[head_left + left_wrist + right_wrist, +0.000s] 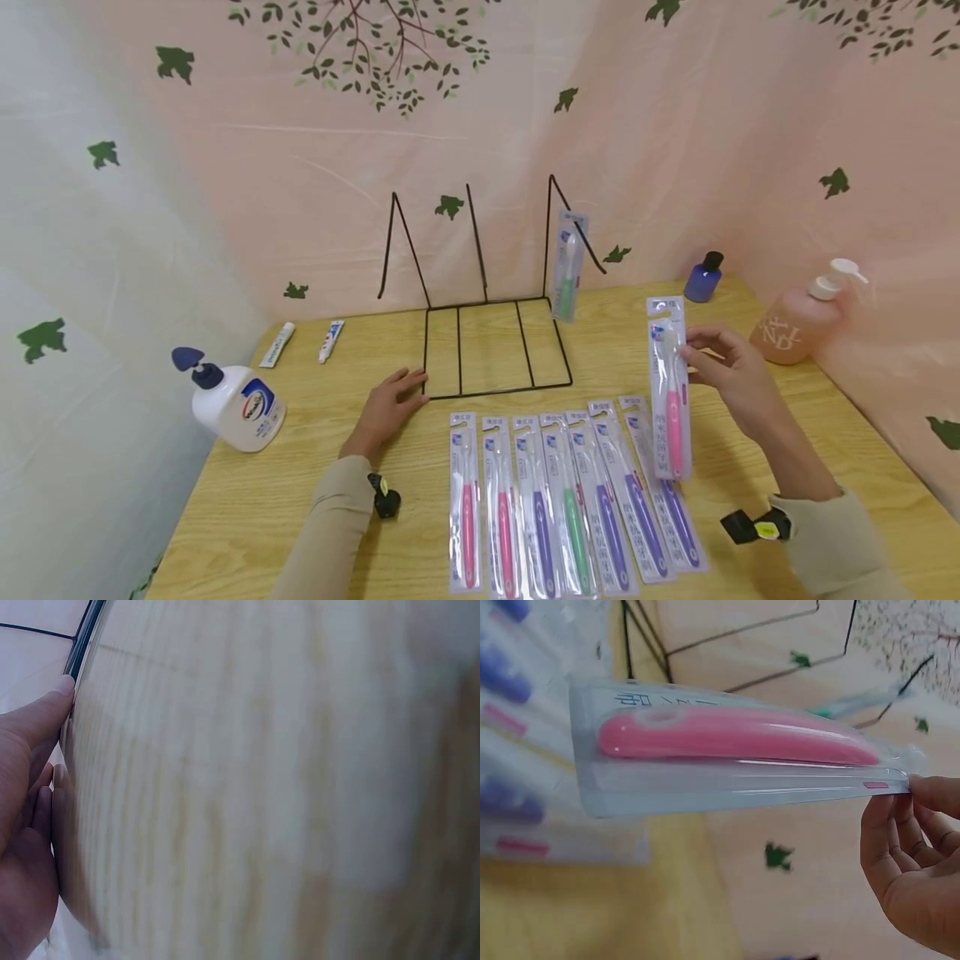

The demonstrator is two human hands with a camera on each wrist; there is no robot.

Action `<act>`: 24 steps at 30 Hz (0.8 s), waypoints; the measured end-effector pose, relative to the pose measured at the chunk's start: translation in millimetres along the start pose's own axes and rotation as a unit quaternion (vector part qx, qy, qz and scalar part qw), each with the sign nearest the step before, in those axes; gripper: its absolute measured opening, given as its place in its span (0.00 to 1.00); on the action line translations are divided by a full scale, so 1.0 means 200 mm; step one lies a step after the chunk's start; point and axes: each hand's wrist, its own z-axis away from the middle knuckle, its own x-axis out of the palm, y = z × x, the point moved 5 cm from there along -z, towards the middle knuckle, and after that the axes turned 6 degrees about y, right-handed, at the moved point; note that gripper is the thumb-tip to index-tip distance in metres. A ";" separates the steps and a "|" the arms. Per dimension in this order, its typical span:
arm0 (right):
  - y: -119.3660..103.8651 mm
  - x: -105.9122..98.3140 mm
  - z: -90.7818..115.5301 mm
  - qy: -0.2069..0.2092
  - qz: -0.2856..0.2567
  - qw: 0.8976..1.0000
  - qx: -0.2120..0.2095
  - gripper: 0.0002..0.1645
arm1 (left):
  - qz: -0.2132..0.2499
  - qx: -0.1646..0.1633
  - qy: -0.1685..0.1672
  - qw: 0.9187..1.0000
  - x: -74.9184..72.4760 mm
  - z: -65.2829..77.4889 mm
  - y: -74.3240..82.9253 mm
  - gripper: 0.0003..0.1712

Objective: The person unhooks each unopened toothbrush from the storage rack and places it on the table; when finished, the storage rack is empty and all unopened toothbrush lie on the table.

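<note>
My right hand (731, 379) pinches the right edge of a packaged toothbrush (673, 408) with a pink handle, held upright above the right end of a row of packs. In the right wrist view the pink handle (735, 736) shows through the clear blister. My left hand (386, 412) rests on the table, its fingertips touching the left front corner of a black wire rack (498, 390). The left wrist view shows the thumb (56, 694) against the wire. A green-handled packaged toothbrush (567, 279) hangs on the rack's right prong.
Several packaged toothbrushes (542, 517) with pink, purple and green handles lie fanned before the rack. A white pump bottle (240, 408) and two small toothpaste tubes (330, 342) are at left. A blue bottle (702, 282) and an orange pump bottle (795, 325) stand at right.
</note>
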 end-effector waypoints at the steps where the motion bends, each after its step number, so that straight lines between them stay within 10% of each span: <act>1: 0.04 -0.03 0.01 0.002 0.015 1.000 0.009 0.12 | -0.001 0.004 0.001 1.000 0.00 0.00 0.00 0.28; 13: 0.43 -0.21 0.15 -0.073 0.114 0.973 0.187 0.28 | 0.003 -0.004 -0.003 1.000 0.00 0.00 -0.01 0.28; 24: 0.53 -0.12 0.21 -0.095 0.186 0.952 0.223 0.27 | 0.006 -0.002 0.000 1.000 0.00 -0.01 -0.01 0.28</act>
